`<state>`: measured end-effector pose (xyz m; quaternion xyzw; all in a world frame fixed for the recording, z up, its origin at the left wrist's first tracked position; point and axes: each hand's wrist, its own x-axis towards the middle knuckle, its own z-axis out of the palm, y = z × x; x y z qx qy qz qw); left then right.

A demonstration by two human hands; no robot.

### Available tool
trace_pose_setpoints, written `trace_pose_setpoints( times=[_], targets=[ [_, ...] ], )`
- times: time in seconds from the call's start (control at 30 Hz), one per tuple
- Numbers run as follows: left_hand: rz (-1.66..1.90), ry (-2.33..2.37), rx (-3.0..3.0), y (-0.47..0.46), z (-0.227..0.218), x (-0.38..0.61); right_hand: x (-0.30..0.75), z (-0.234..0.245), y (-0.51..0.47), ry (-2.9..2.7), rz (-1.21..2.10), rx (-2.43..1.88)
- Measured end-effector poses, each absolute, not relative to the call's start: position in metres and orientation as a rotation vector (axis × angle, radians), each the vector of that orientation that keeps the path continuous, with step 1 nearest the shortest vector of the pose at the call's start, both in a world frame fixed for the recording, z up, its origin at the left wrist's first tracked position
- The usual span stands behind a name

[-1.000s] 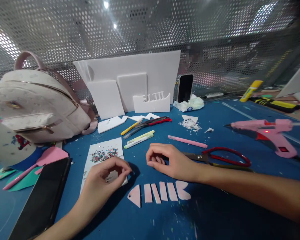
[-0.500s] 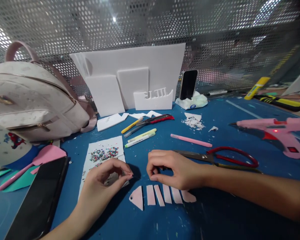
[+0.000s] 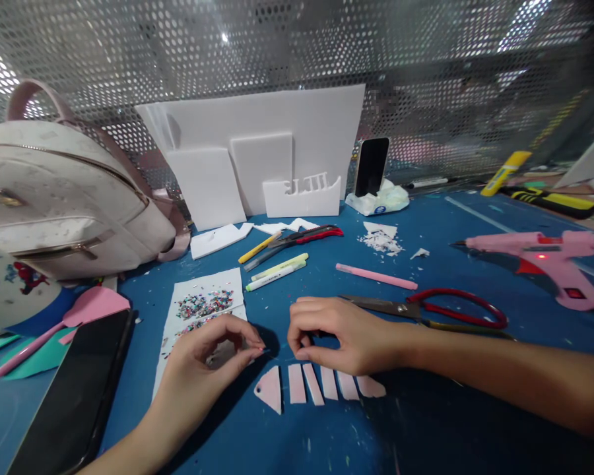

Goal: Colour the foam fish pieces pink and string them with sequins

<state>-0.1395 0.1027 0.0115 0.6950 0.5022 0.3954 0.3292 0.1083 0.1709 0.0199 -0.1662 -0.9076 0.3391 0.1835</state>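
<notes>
My left hand [image 3: 205,373] is pinched, thumb against fingertips, beside the sheet of sequins. A small pinkish speck shows at its tips, too small to name. Opposite it my right hand [image 3: 349,335] rests with curled fingers and thumb pressed together; what it grips is hidden. A faint thin strand seems to stretch between the two hands. Just below them lies a row of pink cut pieces: a pointed fish head [image 3: 270,390] with a hole, several strips [image 3: 297,384], and a tail-like end piece [image 3: 371,386] partly under my right wrist. White paper [image 3: 232,277] holds loose coloured sequins [image 3: 205,303].
Red-handled scissors [image 3: 458,307] lie behind my right forearm, near a pink glue gun [image 3: 539,251] with its light on. Pens, a cutter [image 3: 297,243] and white foam scraps [image 3: 220,241] lie further back. A black phone [image 3: 74,396] and a backpack [image 3: 74,198] are on the left.
Both hands keep nearly the same place and pose. The faint strand between them shows more clearly now. The whole view has shifted very slightly.
</notes>
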Motion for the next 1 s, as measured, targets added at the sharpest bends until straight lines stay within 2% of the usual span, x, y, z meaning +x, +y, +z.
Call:
trace_pose_setpoints(
  times=[0.5,1.0],
  targets=[
    [1.020,1.074,2.083,0.1025,0.0196,-0.1349,0.1085,0.0180,0.1708,-2.548,0.956,-0.489],
    [1.034,1.085,2.157,0.1009,0.0172,-0.1355,0.1066,0.0172,0.1703,-2.395,1.011,-0.520]
  ],
)
